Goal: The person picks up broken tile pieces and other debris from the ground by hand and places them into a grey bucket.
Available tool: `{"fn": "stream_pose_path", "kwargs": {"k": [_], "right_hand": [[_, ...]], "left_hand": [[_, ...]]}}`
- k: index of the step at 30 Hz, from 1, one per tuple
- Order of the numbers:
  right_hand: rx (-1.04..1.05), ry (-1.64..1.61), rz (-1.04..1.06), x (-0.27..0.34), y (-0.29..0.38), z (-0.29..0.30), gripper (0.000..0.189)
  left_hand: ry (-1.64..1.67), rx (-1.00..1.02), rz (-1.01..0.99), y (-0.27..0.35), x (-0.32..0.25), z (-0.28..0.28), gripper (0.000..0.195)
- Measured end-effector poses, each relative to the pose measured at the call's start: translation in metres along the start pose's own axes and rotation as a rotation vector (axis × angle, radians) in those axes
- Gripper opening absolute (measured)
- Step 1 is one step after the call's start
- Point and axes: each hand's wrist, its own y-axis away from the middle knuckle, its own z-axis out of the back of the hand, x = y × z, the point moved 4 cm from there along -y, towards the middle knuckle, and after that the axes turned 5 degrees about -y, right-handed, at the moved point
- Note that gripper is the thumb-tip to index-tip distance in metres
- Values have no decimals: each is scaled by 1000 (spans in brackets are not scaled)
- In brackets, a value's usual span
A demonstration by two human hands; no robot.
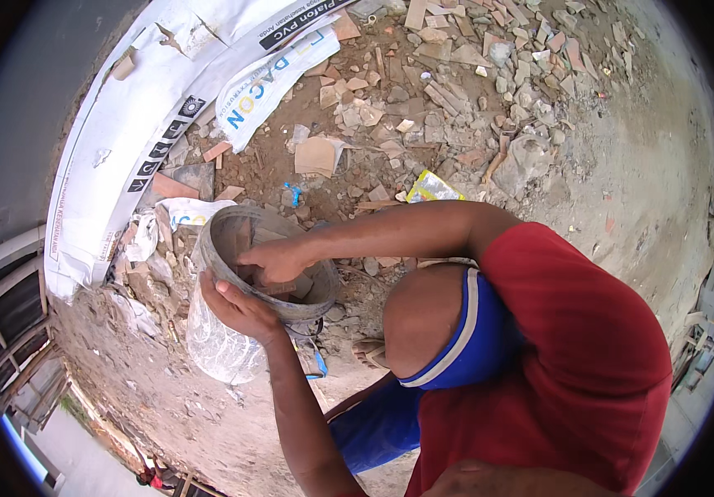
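Note:
A plastic bucket (226, 348) spattered with pale residue leans on the ground before me, its mouth tilted toward me. My left hand (239, 304) grips the near side of its rim, thumb over the edge. Inside the bucket lie several broken tile pieces (304, 287), some grey and some reddish-brown. My right hand (279, 259) reaches into the mouth, index finger extended against the pieces. Its other fingers are curled and partly hidden, so whether they hold a shard I cannot tell.
Broken tiles and rubble (394, 105) cover the dirt beyond the bucket. A long white printed sack (139, 124) lies along the wall (15, 136). A yellow packet (434, 186) and blue scrap (295, 194) sit among the debris. My bent knee (425, 323) is close by.

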Motion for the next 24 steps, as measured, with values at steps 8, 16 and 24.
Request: {"fn": "stream_pose_path", "kwargs": {"k": [8, 16, 24], "right_hand": [[-1055, 1155, -443, -114, 216, 248, 35], [-774, 1239, -544, -125, 307, 257, 39], [-375, 1075, -181, -107, 272, 111, 54]], "left_hand": [[-174, 11, -125, 0, -8, -4, 56], [-215, 2, -134, -3, -1, -2, 53], [-293, 69, -94, -6, 7, 0, 55]]}}
